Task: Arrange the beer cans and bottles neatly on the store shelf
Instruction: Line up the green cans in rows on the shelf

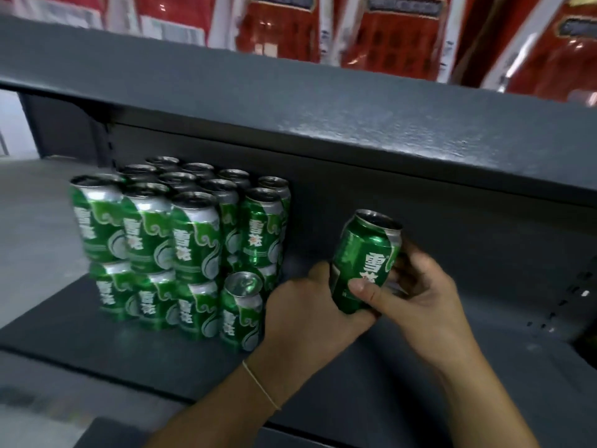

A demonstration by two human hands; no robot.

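A: Where is the loose green can?

B: Held tilted above the dark shelf, right of the stacked cans and apart from them. Both hands grip it: the left hand curls around its lower left side, the right hand closes on it, thumb across the front.

A: And the stack?

B: 2 layers high. Red boxes stand on the shelf above.
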